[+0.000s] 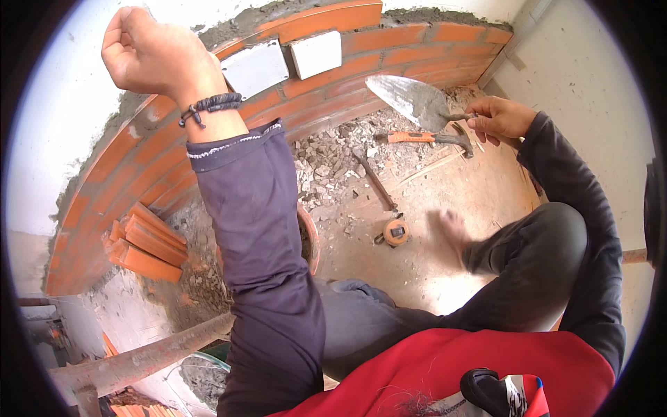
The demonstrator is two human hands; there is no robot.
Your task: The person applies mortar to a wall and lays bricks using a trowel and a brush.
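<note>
My left hand is raised at the upper left, in front of the brick-and-plaster wall. Its fingers are curled in, and whatever they hold, if anything, is hidden. At the upper right, my right hand grips a pointed masonry trowel by its handle. The metal blade points left toward the wall, with grey smears on it. Below the trowel, an orange-and-black hammer lies on the floor. The low wall of orange bricks has grey mortar joints and grey mortar along its top.
Two white rectangular plates sit against the bricks. Broken rubble lies along the wall's foot. A dark metal bar and a round tape measure rest on the floor. Loose bricks stand left, a bucket behind my left sleeve.
</note>
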